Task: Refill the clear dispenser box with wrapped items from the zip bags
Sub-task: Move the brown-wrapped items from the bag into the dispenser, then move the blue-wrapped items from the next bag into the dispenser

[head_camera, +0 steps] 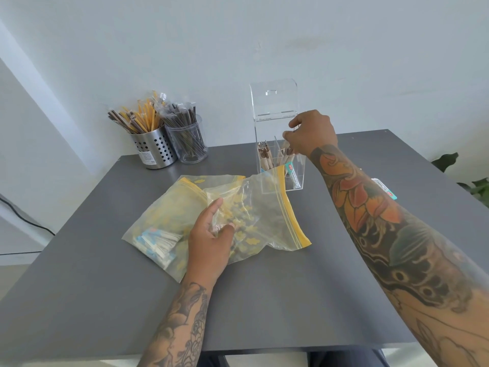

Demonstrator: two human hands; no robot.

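At the far middle of the grey surface [264, 300], your right hand [312, 133] pinches wrapped items at the open clear dispenser box [275, 123]; seat them upright in one compartment; your left hand [211, 242] lies flat, unclenched, pinning the near-empty zip bag [267, 215].

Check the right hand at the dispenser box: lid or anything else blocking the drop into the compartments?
Nothing visible blocks it. The clear dispenser box has its lid swung up and back, so the top is open. The right hand is already at the opening, above the wrapped items standing inside. The zip bags lie lower, in front.
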